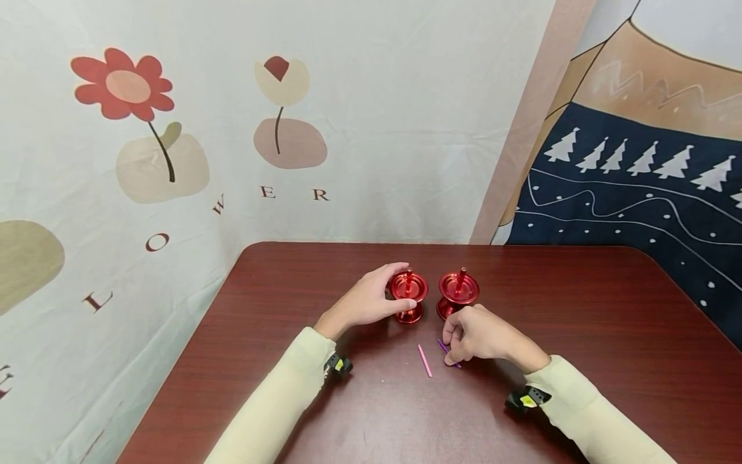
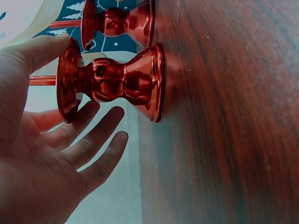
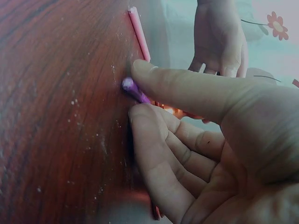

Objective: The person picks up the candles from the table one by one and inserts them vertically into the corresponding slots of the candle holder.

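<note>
Two shiny red metal stands, like candle holders, stand upright on the table, each with a dish on a waisted foot and a thin peg rising from its middle. My left hand [image 1: 368, 298] holds the left stand [image 2: 110, 79] at its dish, thumb on one side of the rim and index finger on the other; the remaining fingers are spread. The right stand [image 1: 458, 288] is untouched by the left hand. My right hand [image 1: 481, 332] pinches a thin purple stick [image 3: 135, 91] low at the tabletop, between thumb and index finger. A thin pink stick [image 1: 425, 361] lies to its left.
The dark red wooden table [image 1: 382, 419] has rounded far corners and ends at a cloth backdrop [image 1: 394, 180] printed with flowers and letters. A dark blue panel with white trees [image 1: 626, 193] hangs at the right.
</note>
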### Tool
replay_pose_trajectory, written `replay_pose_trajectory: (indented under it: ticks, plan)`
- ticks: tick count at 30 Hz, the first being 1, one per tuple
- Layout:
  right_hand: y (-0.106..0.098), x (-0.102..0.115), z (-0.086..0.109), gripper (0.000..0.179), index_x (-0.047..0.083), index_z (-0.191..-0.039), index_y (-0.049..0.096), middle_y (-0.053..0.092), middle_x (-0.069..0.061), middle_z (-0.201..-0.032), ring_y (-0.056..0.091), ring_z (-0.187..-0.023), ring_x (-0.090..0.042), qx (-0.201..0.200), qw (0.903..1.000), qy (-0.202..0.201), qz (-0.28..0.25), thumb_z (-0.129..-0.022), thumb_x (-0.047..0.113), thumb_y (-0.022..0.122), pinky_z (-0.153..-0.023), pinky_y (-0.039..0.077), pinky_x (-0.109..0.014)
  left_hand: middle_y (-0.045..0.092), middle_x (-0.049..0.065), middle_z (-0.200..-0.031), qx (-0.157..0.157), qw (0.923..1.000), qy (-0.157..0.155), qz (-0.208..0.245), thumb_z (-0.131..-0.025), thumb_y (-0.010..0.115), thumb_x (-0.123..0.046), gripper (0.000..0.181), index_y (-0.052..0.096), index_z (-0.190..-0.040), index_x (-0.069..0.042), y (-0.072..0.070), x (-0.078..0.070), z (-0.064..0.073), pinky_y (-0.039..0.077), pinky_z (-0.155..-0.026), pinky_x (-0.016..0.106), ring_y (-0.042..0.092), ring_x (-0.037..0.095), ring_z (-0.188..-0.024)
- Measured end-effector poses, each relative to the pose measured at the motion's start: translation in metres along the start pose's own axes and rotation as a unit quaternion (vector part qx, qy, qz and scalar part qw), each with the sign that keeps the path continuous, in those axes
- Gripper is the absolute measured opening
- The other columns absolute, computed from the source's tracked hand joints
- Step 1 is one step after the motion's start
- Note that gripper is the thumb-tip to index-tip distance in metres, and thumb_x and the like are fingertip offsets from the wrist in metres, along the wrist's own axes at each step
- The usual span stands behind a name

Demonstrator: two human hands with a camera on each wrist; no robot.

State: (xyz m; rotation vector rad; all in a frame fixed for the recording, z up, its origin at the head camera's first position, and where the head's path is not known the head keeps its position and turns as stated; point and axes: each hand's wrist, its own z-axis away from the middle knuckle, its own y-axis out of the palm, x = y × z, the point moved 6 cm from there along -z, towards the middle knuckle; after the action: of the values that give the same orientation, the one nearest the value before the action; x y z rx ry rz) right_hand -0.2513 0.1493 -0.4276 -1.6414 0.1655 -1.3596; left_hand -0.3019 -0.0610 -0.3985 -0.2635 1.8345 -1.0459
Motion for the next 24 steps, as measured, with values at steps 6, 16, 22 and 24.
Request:
replay_pose_trajectory:
  ticks: [6,16,22,24]
  plan:
    - [-0.0013,0.0008,0.0008,0.026,0.013,-0.084,0.074,0.066,0.008,-0.067,0.062,-0.061,-0.009,0.000,1.0000,0.007,0.000,-0.074,0.006,0.097,-0.056,0.054,-0.028,0.056,0.012,-0.161,0.003,1.0000,-0.001,0.004,-0.098,0.080,-0.038,0.080,0.049,-0.163,-0.003,0.0000,0.0001,0.0001,0.046,-0.121,0.047,0.055,0.028,-0.146]
    - [-0.0016,0.0069,0.0010,0.022,0.013,-0.082,0.073,0.065,0.011,-0.068,0.061,-0.062,-0.006,-0.008,0.9996,-0.009,0.025,-0.070,-0.001,0.086,-0.056,0.053,-0.026,0.056,0.012,-0.161,0.002,1.0000,-0.002,0.005,-0.098,0.081,-0.038,0.079,0.049,-0.162,-0.004,-0.0006,-0.0001,0.0005,0.047,-0.120,0.047,0.056,0.028,-0.145]
    - [-0.0003,0.0055,-0.0004,0.023,0.013,-0.083,0.073,0.066,0.011,-0.069,0.062,-0.063,-0.007,-0.007,0.9998,-0.009,0.015,-0.070,-0.002,0.084,-0.058,0.052,-0.026,0.056,0.012,-0.161,0.001,1.0000,0.002,0.005,-0.098,0.080,-0.040,0.081,0.050,-0.162,-0.003,-0.0001,0.0017,0.0003,0.045,-0.121,0.047,0.055,0.027,-0.147]
    - [-0.0005,0.0047,-0.0010,0.023,0.013,-0.084,0.073,0.066,0.010,-0.069,0.062,-0.064,-0.008,-0.007,0.9999,-0.011,0.009,-0.071,-0.002,0.084,-0.059,0.052,-0.027,0.057,0.011,-0.161,0.000,1.0000,0.003,0.003,-0.097,0.080,-0.040,0.081,0.050,-0.162,-0.003,0.0003,0.0025,-0.0004,0.044,-0.122,0.047,0.054,0.027,-0.147]
